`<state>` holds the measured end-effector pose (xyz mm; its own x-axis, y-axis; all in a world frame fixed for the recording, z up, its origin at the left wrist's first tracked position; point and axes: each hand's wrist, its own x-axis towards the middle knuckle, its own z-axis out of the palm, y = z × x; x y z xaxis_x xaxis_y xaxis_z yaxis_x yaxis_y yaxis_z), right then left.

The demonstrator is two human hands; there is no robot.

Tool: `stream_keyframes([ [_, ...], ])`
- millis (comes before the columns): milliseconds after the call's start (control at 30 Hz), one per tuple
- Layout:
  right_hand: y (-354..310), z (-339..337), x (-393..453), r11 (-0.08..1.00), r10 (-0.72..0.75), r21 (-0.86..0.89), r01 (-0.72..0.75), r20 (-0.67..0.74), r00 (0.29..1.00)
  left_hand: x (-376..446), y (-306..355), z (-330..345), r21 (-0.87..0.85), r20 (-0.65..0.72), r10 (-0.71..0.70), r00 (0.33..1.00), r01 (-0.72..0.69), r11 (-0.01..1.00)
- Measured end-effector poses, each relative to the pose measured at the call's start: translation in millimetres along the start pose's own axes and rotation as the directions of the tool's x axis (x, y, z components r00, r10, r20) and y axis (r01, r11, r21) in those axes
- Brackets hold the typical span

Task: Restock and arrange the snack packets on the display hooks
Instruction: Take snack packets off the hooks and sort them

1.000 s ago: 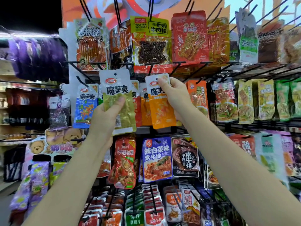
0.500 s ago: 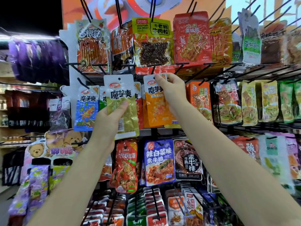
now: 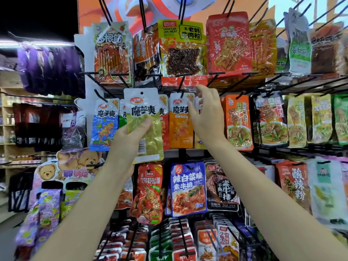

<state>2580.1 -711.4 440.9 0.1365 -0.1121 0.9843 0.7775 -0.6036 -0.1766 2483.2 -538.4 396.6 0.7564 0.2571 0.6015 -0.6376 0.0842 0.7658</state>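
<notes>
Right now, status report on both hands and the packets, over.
Left hand holding yellow-green packet, off the hooks. Right hand open beside hung orange packet. Blue packet hanging left. No obstruction seen.

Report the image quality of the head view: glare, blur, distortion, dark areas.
Head view: glare glints off the clear wrapper of the red packet; wide-angle bending curves the rack toward the edges; the purple packets at lower left are smeared; the upper-left corner is black; the gold packet in the left hand reads sharp.
</notes>
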Motion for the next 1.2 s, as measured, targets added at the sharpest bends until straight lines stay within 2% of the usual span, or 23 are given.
stream_keyframes([
  [67,6,5,-6,0.97,-0.169,-0.173,0.174,0.041,0.985,1,-1,0,0.015,-0.006,0.012,1.0,-0.012,1.0],
  [100,8,6,-6,0.95,-0.166,-0.245,0.193,0.126,0.978,-1,0,1,0.032,0.0,0.012,1.0,-0.012,0.999],
  [167,7,7,-4,0.908,-0.043,-0.384,0.167,0.312,0.949,-1,-3,3,0.061,0.009,0.042,0.999,-0.043,0.997],
  [200,6,7,-4,0.899,-0.015,-0.408,0.162,0.342,0.94,-1,-4,3,0.054,0.018,0.06,0.998,-0.061,0.997],
  [267,5,4,-4,0.951,-0.057,-0.28,0.132,0.261,0.964,-1,-4,3,0.054,0.019,0.071,0.997,-0.072,0.996],
  [333,-3,-6,-6,1.0,-0.029,0.012,0.027,0.142,0.989,4,-4,4,0.053,0.041,0.061,0.997,-0.063,0.997],
  [400,-17,-19,-3,0.925,0.124,0.315,-0.214,0.281,0.952,9,-4,8,0.054,0.076,0.052,0.996,-0.057,0.997],
  [433,-25,-25,-2,0.863,0.155,0.4,-0.308,0.37,0.916,11,-3,13,0.064,0.106,0.051,0.993,-0.058,0.996],
  [500,-33,-30,0,0.82,0.146,0.44,-0.366,0.457,0.877,14,-1,23,0.118,0.159,0.049,0.986,-0.069,0.991],
  [600,-30,-34,2,0.773,0.189,0.484,-0.409,0.44,0.878,23,1,32,0.18,0.124,0.063,0.99,-0.085,0.98],
  [700,-21,-37,2,0.74,0.283,0.519,-0.427,0.335,0.899,31,6,33,0.236,-0.03,0.231,0.973,-0.218,0.947],
  [733,-18,-36,2,0.751,0.3,0.518,-0.41,0.285,0.91,30,8,36,0.26,-0.032,0.302,0.953,-0.284,0.923],
  [800,-18,-36,-1,0.767,0.308,0.515,-0.384,0.229,0.923,25,9,44,0.322,0.098,0.372,0.923,-0.383,0.866],
  [867,-24,-37,-4,0.738,0.285,0.554,-0.384,0.26,0.923,21,4,55,0.37,0.251,0.324,0.912,-0.4,0.838],
  [900,-26,-38,-4,0.705,0.276,0.582,-0.404,0.3,0.913,20,3,60,0.37,0.283,0.294,0.913,-0.387,0.845],
  [1000,-25,-45,-6,0.659,0.239,0.615,-0.434,0.377,0.895,21,-2,70,0.257,0.239,0.304,0.922,-0.362,0.896],
  [1100,-12,-55,-4,0.694,0.278,0.585,-0.421,0.321,0.905,29,-7,75,0.118,0.087,0.283,0.955,-0.292,0.949],
  [1200,5,-63,0,0.716,0.367,0.523,-0.462,0.281,0.887,32,-7,88,0.002,0.113,0.204,0.972,-0.205,0.979],
])
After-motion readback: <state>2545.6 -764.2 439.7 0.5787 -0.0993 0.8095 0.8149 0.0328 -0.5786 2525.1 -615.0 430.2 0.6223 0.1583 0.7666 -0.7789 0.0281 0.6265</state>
